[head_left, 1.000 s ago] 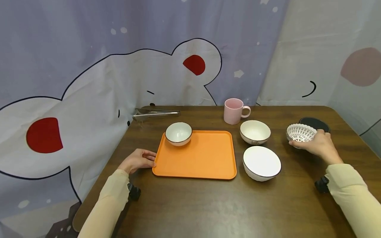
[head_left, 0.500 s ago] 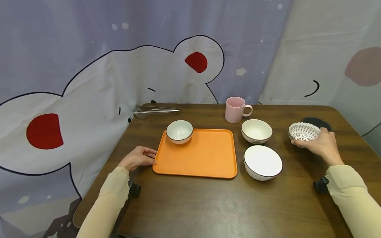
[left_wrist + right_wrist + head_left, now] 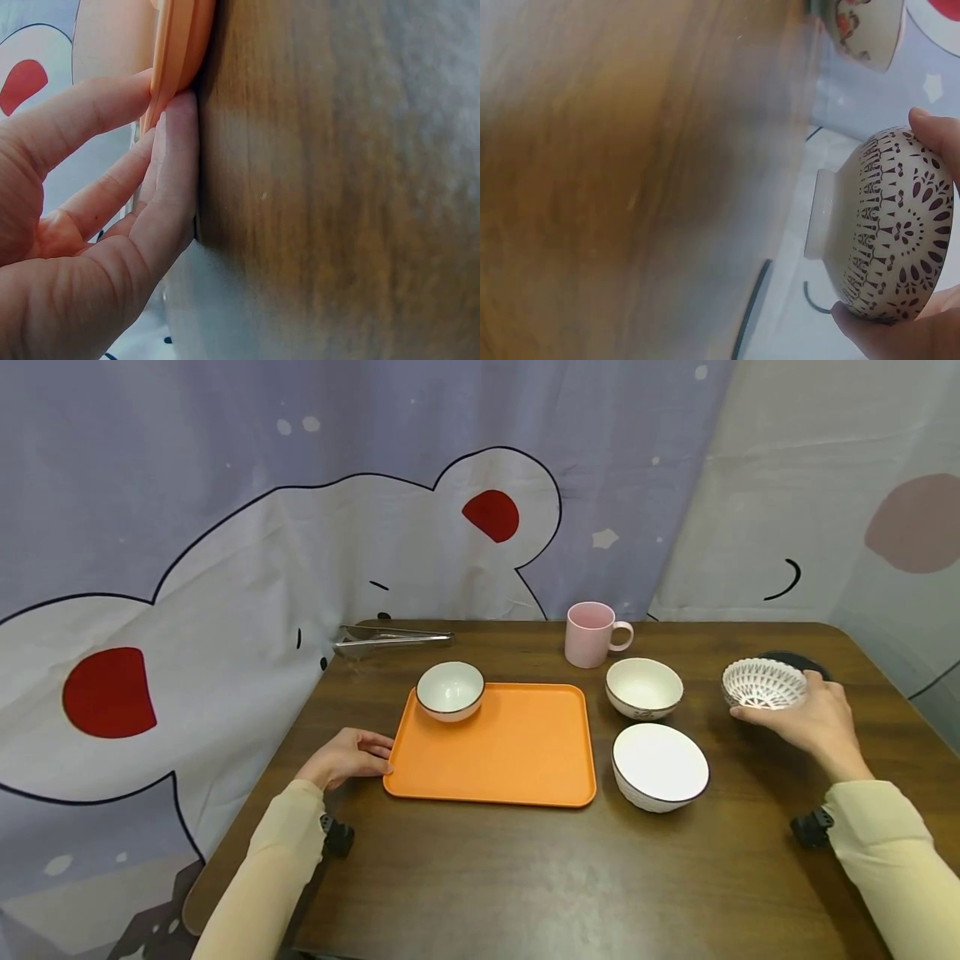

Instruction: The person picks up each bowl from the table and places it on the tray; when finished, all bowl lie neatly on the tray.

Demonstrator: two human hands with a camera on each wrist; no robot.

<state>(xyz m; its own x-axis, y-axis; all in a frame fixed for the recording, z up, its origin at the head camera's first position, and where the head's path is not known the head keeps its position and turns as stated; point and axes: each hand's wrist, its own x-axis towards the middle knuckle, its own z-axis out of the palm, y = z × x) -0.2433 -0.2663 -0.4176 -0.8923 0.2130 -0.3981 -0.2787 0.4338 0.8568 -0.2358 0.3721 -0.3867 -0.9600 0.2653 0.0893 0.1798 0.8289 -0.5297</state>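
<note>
At the left edge of the orange tray (image 3: 495,752), my left hand (image 3: 347,758) holds the rim between thumb and fingers; the left wrist view shows fingertips touching the tray's edge (image 3: 180,45). My right hand (image 3: 819,718) grips a small white bowl with a dark lattice pattern (image 3: 763,683) by its sides. In the right wrist view, this patterned bowl (image 3: 892,225) is raised, its foot apart from the tabletop. A pale bowl with a dark rim (image 3: 450,691) sits on the tray's far left corner.
Right of the tray stand a cream bowl (image 3: 643,687) and a larger white ribbed bowl (image 3: 660,768). A pink mug (image 3: 588,635) is behind them. Metal tongs (image 3: 397,639) lie at the back left. A black round object (image 3: 795,658) is partly hidden behind the patterned bowl.
The patterned bowl has risen slightly in my right hand and now covers more of the black round object. My left hand stays at the tray's edge. The head view has shifted slightly.
</note>
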